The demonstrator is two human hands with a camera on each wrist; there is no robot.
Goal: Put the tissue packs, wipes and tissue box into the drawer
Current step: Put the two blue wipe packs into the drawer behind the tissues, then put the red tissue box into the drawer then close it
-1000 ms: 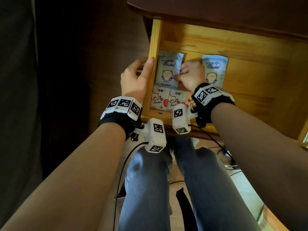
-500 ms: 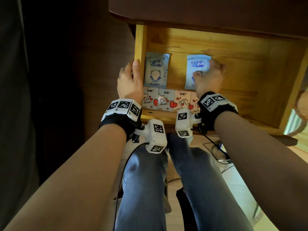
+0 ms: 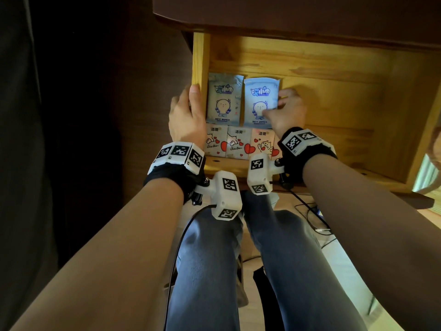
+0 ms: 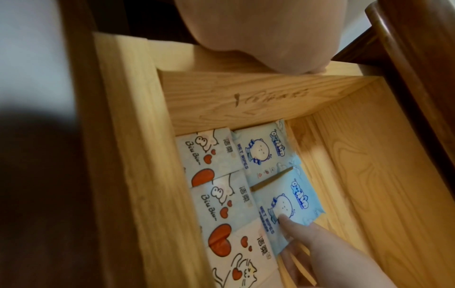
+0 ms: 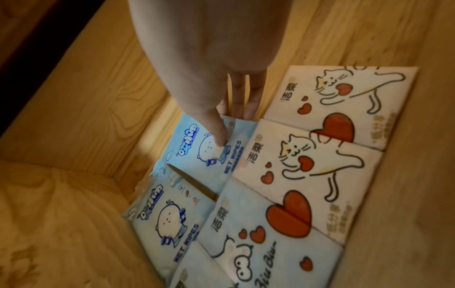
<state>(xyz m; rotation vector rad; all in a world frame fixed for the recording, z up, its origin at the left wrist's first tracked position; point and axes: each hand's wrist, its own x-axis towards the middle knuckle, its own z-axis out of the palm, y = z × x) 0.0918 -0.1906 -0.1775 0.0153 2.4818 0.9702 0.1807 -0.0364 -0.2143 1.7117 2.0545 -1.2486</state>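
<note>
Pine drawer (image 3: 200, 58) standing open across the upper half of the head view, under a dark brown worktop (image 3: 298, 17) along the top edge. Lying flat on the drawer floor, two pale blue wet-wipes packs side by side: the left wipes pack (image 3: 223, 99) close against the left wall, the right wipes pack (image 3: 260, 101) just beside it, a thin strip of wood showing between them in both wrist views. Below these in the frame, against the drawer's front wall, sitting edge to edge in a row, white tissue packs (image 3: 238, 143) printed with red hearts and cartoon animals, the rightmost partly hidden behind the right wrist. Gripping the left wall of the drawer at centre-left of the head view, left hand (image 3: 185, 115), thumb lying on top of the wall, the other fingers going down its outer face and out of sight. Pinching the right wipes pack at its lower right corner, right hand (image 3: 287, 111): thumb pressing on the printed face in the right wrist view, fingers (image 5: 243, 97) curling down at the pack's edge. Showing at the bottom of the head view, blue-jeaned legs (image 3: 207, 271). No tissue box in sight in any view.
</note>
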